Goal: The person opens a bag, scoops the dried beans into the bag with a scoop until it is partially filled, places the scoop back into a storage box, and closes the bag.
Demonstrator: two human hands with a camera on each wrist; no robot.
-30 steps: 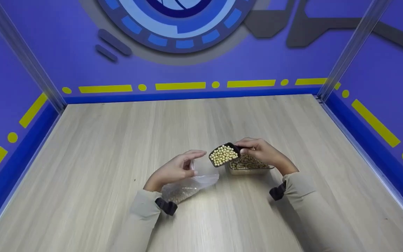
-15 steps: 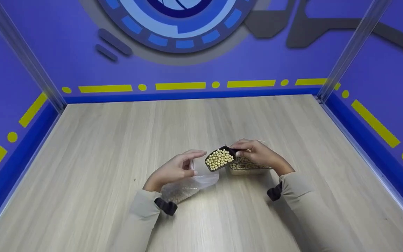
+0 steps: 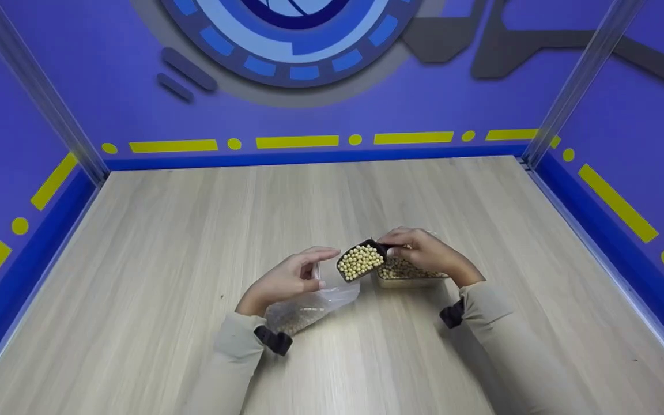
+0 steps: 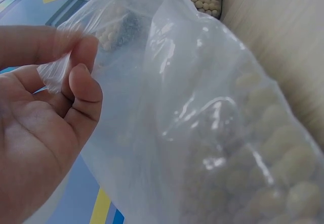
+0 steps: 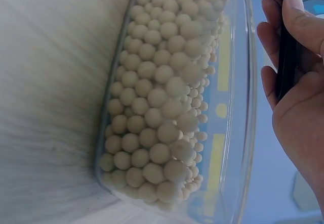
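Note:
My left hand [image 3: 286,279] pinches the edge of a clear plastic bag [image 4: 167,97] and keeps its mouth spread. Pale round balls fill the lower part of the bag, which lies on the table. Between thumb and fingers, my right hand [image 3: 427,253] grips the black handle [image 5: 287,57] of a small scoop [image 3: 379,245]. A heap of pale yellow balls [image 3: 361,262] lies in the scoop, whose front lip is close by the bag's mouth and the left fingertips. Below the right hand stands a clear rectangular container [image 3: 410,283] with many of the same balls [image 5: 152,97] inside.
The wood-grain table [image 3: 222,219] spreads around the bag and container. Blue-purple panels [image 3: 303,124] with yellow markings enclose its back and sides. A black wrist strap [image 3: 274,340] is on the left sleeve, another strap [image 3: 453,314] on the right.
The right hand has carried the loaded scoop a little left and down, closer to the bag, and then nearly stopped. The left hand and bag have stayed almost still.

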